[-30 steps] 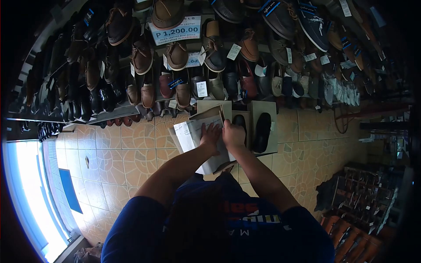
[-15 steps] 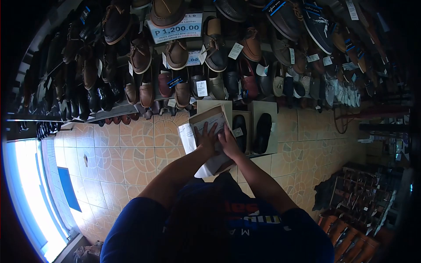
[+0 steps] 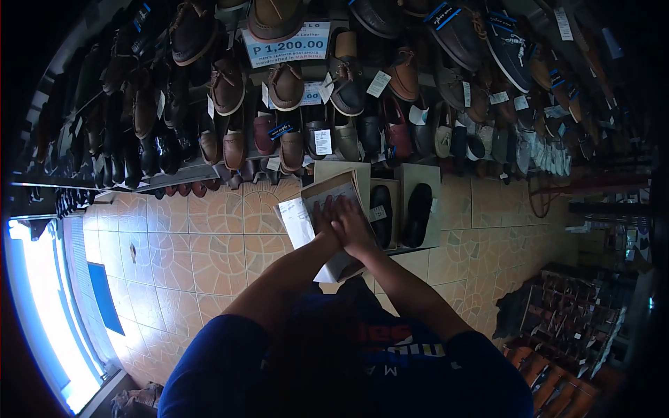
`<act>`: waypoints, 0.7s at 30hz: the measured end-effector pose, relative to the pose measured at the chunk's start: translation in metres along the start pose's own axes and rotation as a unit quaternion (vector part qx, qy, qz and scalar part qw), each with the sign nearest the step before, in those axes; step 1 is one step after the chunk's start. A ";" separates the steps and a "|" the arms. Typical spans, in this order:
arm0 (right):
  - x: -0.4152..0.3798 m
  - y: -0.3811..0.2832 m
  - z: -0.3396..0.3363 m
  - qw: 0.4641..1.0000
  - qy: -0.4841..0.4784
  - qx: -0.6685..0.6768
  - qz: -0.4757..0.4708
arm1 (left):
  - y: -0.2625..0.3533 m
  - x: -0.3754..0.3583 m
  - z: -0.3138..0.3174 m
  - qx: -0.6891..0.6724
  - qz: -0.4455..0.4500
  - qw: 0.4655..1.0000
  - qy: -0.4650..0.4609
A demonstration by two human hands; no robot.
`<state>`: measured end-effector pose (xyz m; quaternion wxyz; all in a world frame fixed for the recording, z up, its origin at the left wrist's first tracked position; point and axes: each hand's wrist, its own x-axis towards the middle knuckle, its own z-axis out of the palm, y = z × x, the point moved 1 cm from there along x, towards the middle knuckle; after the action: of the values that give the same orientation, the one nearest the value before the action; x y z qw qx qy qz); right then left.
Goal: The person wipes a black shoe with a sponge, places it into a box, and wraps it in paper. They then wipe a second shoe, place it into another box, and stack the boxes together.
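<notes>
A cardboard shoe box [image 3: 294, 221] with a white side lies tilted in front of me, its open top facing up. Inside it lies wrinkled paper [image 3: 339, 188] with faint writing. My left hand [image 3: 325, 223] rests flat on the paper, fingers stretched out. Partly over it lies my right hand [image 3: 354, 227], also flat and pressed down, with its fingers reaching toward the far end. Whatever is under the paper is hidden. Just right of the hands, a black shoe [image 3: 380, 217] with a white tag and another black shoe [image 3: 418, 217] lie in open boxes.
Racks of tagged shoes [image 3: 286, 87] fill the far side, with a price sign [image 3: 289, 45] among them. Tiled floor [image 3: 209, 244] surrounds the boxes. On the right stand a rack of belts or straps [image 3: 575, 317] and brown leather goods [image 3: 550, 376]. Bright glass [image 3: 52, 299] lies at the left.
My right hand has slid left from the box's right edge and now overlaps my left hand on the paper. The box has shifted slightly, with its left side out a little farther.
</notes>
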<state>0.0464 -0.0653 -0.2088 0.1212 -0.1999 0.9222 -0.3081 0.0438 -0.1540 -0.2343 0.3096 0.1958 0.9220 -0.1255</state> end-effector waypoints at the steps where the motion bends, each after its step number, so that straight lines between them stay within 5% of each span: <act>1: -0.001 0.012 0.007 1.000 0.006 -0.010 0.013 | 0.000 0.000 -0.003 -0.013 0.007 1.000 -0.015; 4: 0.003 0.036 0.024 0.999 0.019 -0.028 0.041 | 0.015 0.006 -0.004 0.169 -0.028 0.978 -0.117; 10: -0.002 0.034 0.030 0.997 -0.019 -0.060 0.048 | 0.000 -0.011 -0.005 0.060 0.022 0.989 -0.135; 15: -0.003 0.031 0.033 0.993 -0.045 -0.083 0.074 | 0.003 -0.008 0.007 0.113 -0.018 0.987 -0.113; 21: 0.003 0.023 0.035 0.992 0.015 -0.058 0.116 | 0.002 -0.003 0.008 0.095 -0.008 0.989 -0.109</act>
<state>0.0493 -0.0683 -0.2506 0.1303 -0.0939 0.9570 -0.2414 0.0509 -0.1557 -0.2393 0.3876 0.2019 0.8679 -0.2360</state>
